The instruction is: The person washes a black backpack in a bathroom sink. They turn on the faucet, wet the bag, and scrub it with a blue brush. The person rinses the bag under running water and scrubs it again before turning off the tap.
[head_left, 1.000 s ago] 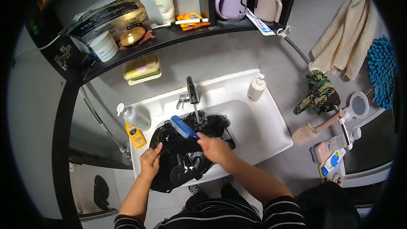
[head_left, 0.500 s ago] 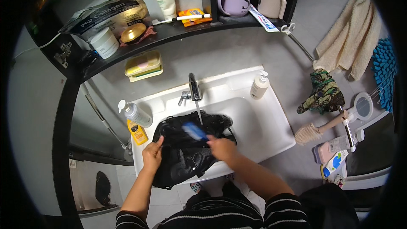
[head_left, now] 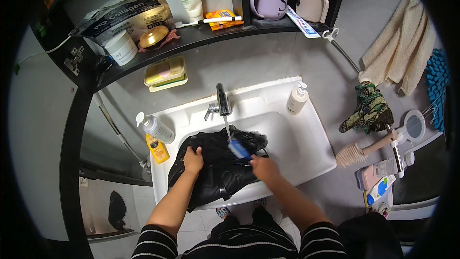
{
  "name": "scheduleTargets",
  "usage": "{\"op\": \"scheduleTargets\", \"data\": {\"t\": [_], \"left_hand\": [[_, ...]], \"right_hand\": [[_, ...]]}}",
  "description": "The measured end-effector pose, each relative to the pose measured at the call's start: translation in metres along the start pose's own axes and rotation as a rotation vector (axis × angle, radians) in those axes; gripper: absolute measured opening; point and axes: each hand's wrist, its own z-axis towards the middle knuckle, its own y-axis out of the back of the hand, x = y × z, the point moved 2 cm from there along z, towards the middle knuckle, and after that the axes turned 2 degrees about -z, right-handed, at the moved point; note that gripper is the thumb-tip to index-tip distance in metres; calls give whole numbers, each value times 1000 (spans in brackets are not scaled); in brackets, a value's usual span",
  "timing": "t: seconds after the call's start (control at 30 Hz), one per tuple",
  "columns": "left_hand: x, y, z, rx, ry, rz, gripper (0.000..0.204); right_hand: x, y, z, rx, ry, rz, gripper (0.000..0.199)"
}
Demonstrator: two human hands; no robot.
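Observation:
A black bag with straps lies bunched in the white sink, its near part draped over the front rim. My left hand is closed on the bag's left part, with the thumb pointing up. In my right hand is a blue scrubbing brush, gripped by its near end. The brush's head is over the far right part of the bag, beside the water stream. Water runs from the chrome faucet onto the bag. The brush's bristles are hidden.
Pump bottles stand at the sink's left and back right, with a yellow bottle beside the left one. Above hangs a black shelf with cups and tubes. A soap box is on the wall. A towel hangs at right.
My left hand has moved right across the bag. The brush has shifted right, closer to the water stream, and looks less blurred. The bag's near part has been bunched differently.

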Motion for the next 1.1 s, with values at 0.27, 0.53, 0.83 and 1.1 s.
{"op": "scheduleTargets", "data": {"t": [0.27, 0.53, 0.83, 1.1], "left_hand": [[-121, -29, -3, 362, 139, -714, 33], [-96, -60, 20, 358, 215, -835, 39], [-39, -27, 54, 352, 629, -1209, 31], [-76, 48, 23, 243, 767, -1468, 19]], "right_hand": [[-11, 55, 4, -469, -54, 284, 33], [32, 22, -8, -436, 101, 364, 32], [-10, 46, -24, -403, 239, 271, 36], [-46, 61, -21, -322, 52, -58, 35]]}}
